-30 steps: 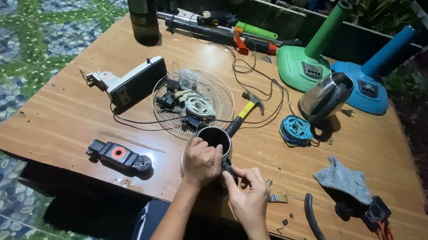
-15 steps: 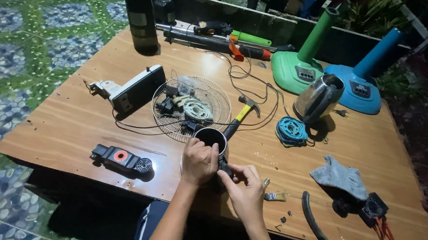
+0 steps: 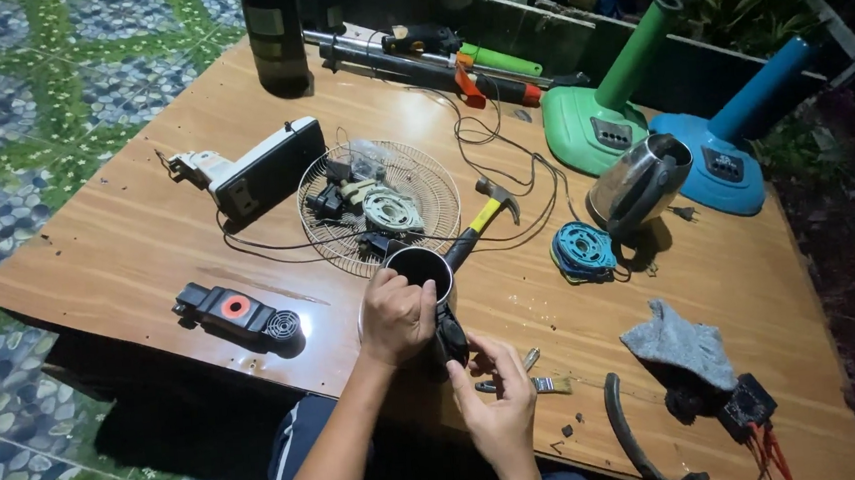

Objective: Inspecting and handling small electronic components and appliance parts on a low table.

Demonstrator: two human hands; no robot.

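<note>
Holding the steel kettle body [image 3: 419, 268] down near the front edge of the bench [image 3: 127, 241], the left hand [image 3: 396, 317] was clenched around its side, and the right hand [image 3: 496, 396] had its fingers pinched on the black handle part [image 3: 449, 337] just right of that grip. Couldn't tell if the handle was coming off or going on, tbh, and no fasteners showed at the joint. The pot looked empty inside with no lid on it.

Just past the grip sat a wire fan guard [image 3: 424, 185] used as a parts tray, with a motor winding and black bits in it, so plenty was lying in pieces. A hammer [image 3: 477, 225] lay right beside the kettle body, a second kettle [image 3: 636, 183] and a blue coil [image 3: 582, 250] further right. A small brush [image 3: 548, 385] and a few loose bits lay by the right hand. I'd say the job was somewhere mid-way, nothing reassembled yet.
</note>
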